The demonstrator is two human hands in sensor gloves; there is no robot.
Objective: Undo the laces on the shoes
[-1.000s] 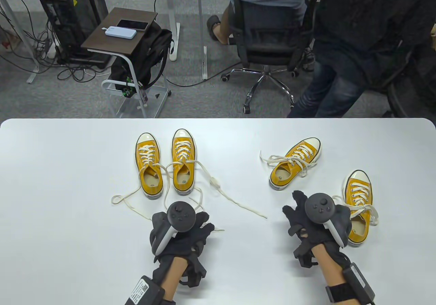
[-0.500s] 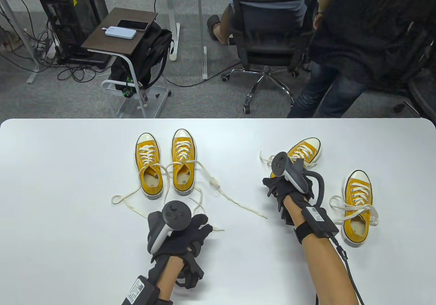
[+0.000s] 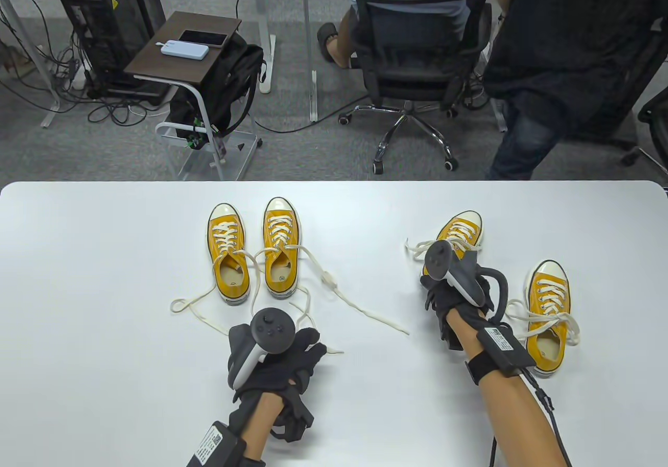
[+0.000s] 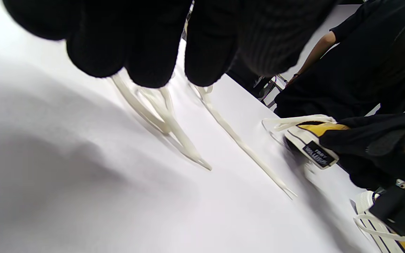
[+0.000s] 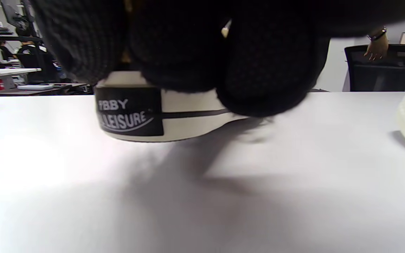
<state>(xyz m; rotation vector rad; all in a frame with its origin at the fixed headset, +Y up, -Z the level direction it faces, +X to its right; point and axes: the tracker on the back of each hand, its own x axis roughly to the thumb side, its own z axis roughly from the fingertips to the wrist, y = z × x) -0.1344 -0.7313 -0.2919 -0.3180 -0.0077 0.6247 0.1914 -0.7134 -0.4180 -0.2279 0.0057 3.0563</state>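
Four yellow sneakers stand on the white table [image 3: 104, 279]. The left pair [image 3: 228, 250] [image 3: 282, 245] has loose laces [image 3: 365, 313] trailing toward me. My left hand [image 3: 292, 352] rests on the table with its fingertips [image 4: 146, 52] over the lace ends [image 4: 174, 130], gripping nothing. My right hand [image 3: 443, 289] is curled over the heel [image 5: 153, 119] of the third sneaker [image 3: 462, 232], whose bow is mostly hidden behind the hand. The fourth sneaker [image 3: 547, 315], right of that hand, still carries a tied bow.
Beyond the far table edge, one person sits in an office chair [image 3: 417, 44] and another stands at the right [image 3: 563, 60]. A small side table [image 3: 182, 49] with a phone and power bank stands back left.
My right hand has moved forward from near the fourth sneaker and taken the third sneaker's heel. That shoe has since turned and shifted slightly right. My left hand has stayed put.
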